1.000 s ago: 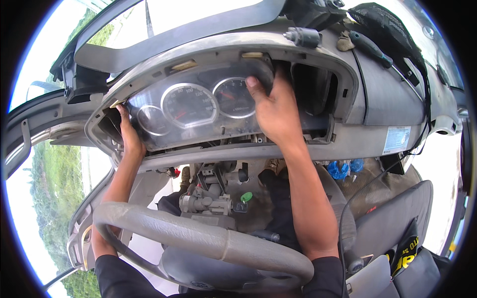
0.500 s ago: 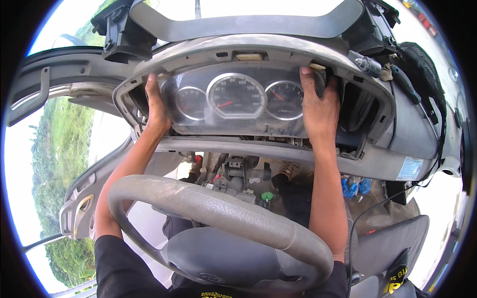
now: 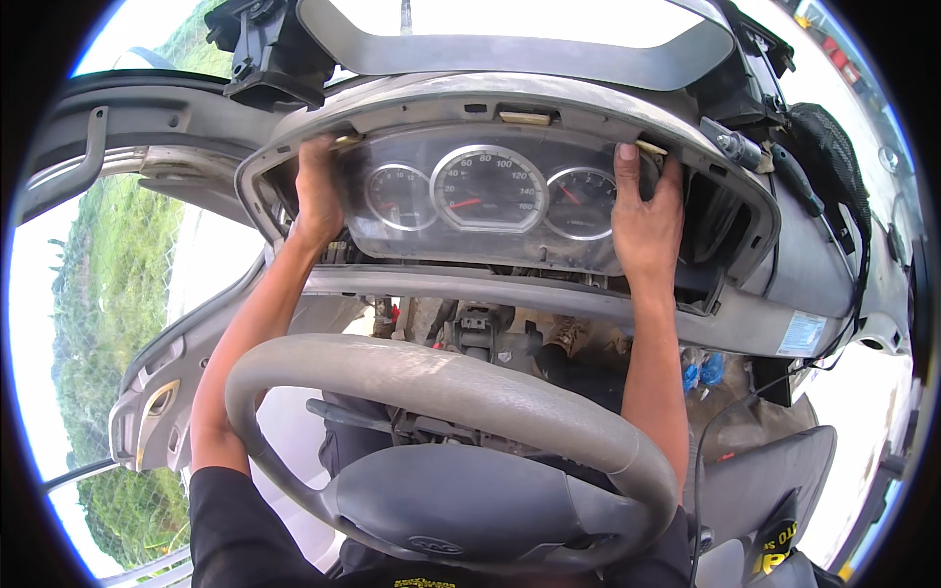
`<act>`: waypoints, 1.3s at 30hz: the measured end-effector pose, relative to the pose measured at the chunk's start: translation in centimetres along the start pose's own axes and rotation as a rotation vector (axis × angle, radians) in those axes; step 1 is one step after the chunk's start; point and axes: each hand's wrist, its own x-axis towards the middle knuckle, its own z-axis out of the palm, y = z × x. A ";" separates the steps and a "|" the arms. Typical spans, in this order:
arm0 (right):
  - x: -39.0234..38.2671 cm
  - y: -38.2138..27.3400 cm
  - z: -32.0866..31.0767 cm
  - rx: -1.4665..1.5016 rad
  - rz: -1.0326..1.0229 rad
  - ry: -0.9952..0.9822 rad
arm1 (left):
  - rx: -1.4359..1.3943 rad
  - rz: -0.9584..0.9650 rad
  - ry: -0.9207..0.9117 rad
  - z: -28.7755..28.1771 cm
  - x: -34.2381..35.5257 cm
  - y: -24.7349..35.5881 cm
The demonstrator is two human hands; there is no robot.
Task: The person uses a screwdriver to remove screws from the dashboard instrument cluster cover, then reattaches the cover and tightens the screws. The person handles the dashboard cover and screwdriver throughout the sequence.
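Observation:
A wide instrument cluster with round gauges under a clear cover sits in the dashboard's curved opening. My left hand grips its left end, with the fingertips at the upper corner partly blurred and hidden. At the right end, my right hand is closed round the edge. Its thumb lies on the front face, and the other fingers reach over the upper corner. Both forearms pass beyond the steering wheel, which stands between me and the dashboard.
A loose grey trim hood rests on top of the dashboard. To the right lie a screwdriver, a grey cylindrical tool and black mesh. A thin black cable hangs near my right arm, beside a grey seat.
The view has shifted slightly, so most things appear farther right. My left hand has moved up toward the cluster's upper left corner. The right hand keeps its hold.

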 end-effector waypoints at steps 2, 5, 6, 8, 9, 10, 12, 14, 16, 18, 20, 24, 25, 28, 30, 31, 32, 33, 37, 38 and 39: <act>-0.1 -0.3 -0.4 0.007 0.005 -0.007 | 0.009 0.045 -0.007 0.7 -0.2 -0.1; 0.0 0.2 -1.3 0.029 0.009 -0.094 | -0.020 0.049 -0.010 1.5 -0.5 0.4; 0.1 0.1 -1.5 0.014 0.023 -0.101 | -0.033 0.043 -0.005 1.5 -0.6 0.7; 0.1 -0.1 -2.0 -0.017 0.048 -0.116 | -0.028 0.040 -0.022 1.2 -1.0 0.6; 0.2 -0.2 -2.4 -0.012 0.089 -0.129 | -0.037 0.030 -0.040 1.2 -1.1 0.6; 0.0 -0.3 -2.2 0.028 0.057 -0.123 | -0.025 0.028 -0.045 0.7 -1.1 0.5; -0.4 -0.3 -1.8 0.100 -0.004 -0.111 | -0.038 0.005 -0.093 -0.1 -1.3 0.7; -0.1 -0.4 -1.6 0.219 -0.010 -0.115 | -0.092 -0.034 -0.181 -0.2 -1.5 1.1; 0.0 -0.1 -1.7 0.263 -0.021 -0.098 | -0.042 -0.033 -0.065 0.2 -1.5 0.5; 0.6 0.3 -1.3 0.230 0.036 -0.044 | 0.031 -0.079 -0.009 0.8 -0.9 0.5; 0.7 -0.4 -0.7 0.257 0.010 -0.004 | 0.123 -0.066 0.030 1.5 -1.2 0.7; 0.6 -1.9 0.3 0.243 -0.066 0.074 | 0.287 -0.025 0.183 1.1 -1.0 0.1; 0.4 -1.9 0.2 0.219 -0.040 0.068 | 0.299 -0.019 0.215 1.8 -1.2 0.2; 0.8 -1.8 0.0 0.309 -0.050 0.052 | 0.278 -0.040 0.221 3.7 -1.9 1.6; 1.1 -2.0 0.1 0.404 0.021 0.065 | 0.247 -0.042 0.215 4.1 -2.0 2.0; 1.2 -2.1 0.1 0.437 0.043 0.057 | 0.232 -0.031 0.222 4.2 -2.0 2.1; 1.1 -2.1 0.2 0.471 0.067 0.051 | 0.216 -0.019 0.228 4.1 -2.0 2.2; 1.1 -2.0 0.0 0.484 0.076 0.034 | 0.211 -0.027 0.206 4.0 -2.1 2.2; 1.2 -1.9 -0.3 0.482 0.044 0.009 | 0.193 -0.037 0.173 3.5 -1.9 2.4; 1.2 -1.7 -0.3 0.482 0.045 0.006 | 0.190 -0.035 0.179 3.3 -1.7 2.4; 1.3 -1.5 -0.3 0.484 0.045 0.002 | 0.186 -0.066 0.178 2.6 -1.5 2.2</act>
